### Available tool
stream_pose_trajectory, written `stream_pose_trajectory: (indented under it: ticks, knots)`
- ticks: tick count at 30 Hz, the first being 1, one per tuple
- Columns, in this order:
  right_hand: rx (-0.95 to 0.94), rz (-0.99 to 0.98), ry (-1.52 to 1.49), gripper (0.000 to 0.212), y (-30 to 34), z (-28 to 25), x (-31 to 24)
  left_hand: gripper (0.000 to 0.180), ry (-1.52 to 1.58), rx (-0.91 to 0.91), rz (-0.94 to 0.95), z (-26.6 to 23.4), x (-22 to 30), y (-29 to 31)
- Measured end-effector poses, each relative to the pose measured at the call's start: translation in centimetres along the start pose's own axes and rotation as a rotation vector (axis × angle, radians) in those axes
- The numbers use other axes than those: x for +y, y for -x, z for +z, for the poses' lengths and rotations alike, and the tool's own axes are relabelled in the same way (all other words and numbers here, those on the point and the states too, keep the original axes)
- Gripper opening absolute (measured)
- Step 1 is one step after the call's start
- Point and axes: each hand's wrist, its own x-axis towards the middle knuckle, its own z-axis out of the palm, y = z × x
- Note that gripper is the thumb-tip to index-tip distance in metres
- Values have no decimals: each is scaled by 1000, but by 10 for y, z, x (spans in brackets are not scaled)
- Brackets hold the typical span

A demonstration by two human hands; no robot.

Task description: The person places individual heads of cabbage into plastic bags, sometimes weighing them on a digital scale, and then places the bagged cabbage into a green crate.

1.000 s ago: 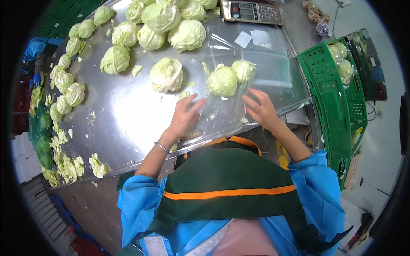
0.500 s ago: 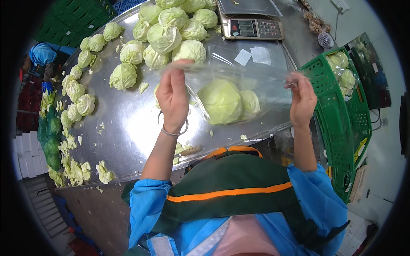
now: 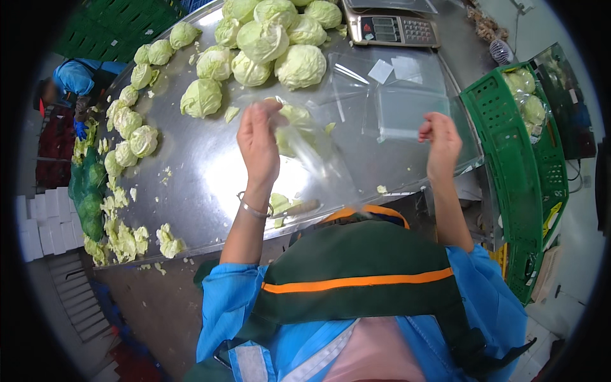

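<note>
My left hand [image 3: 258, 137], a ring-like bracelet at its wrist, is closed on the edge of a clear plastic bag [image 3: 324, 169]. The film is smeared by motion and trails down and right from my fingers. Pale green cabbage [image 3: 296, 121] shows beside and behind that hand; whether it lies inside the bag I cannot tell. My right hand [image 3: 443, 143] is held up apart from the bag, fingers curled together, with nothing visible in them. Below it to the left, flat clear bags [image 3: 410, 111] lie on the steel table [image 3: 165, 200].
A cabbage pile [image 3: 264, 41] sits at the back, beside a weighing scale [image 3: 391, 28]. More cabbages [image 3: 143, 141] line the left edge near loose leaves [image 3: 127, 239]. A wooden-handled tool [image 3: 302, 207] lies at the front edge. Green crates [image 3: 509, 153] stand right; a co-worker [image 3: 75, 79] is far left.
My right hand has let go of the bag. The bag, stretched between both hands before with cabbages showing at it, now hangs from my left hand alone. The view has shifted slightly.
</note>
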Motion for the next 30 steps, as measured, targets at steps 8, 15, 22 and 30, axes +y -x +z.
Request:
stream_pose_trajectory:
  ticks: [8,15,22,30]
  knots:
    - [-660,1200,-749,59,52,65,136,23,229,-70,50,42,64,3]
    - [-1021,1030,-774,51,36,50,85,19,-44,80,110,17,78,-4]
    - [-528,1369,-1530,67,49,28,76,18,22,142,110,26,66,12]
    - [-509,975,-892,78,67,47,62,22,97,57,275,48,103,27]
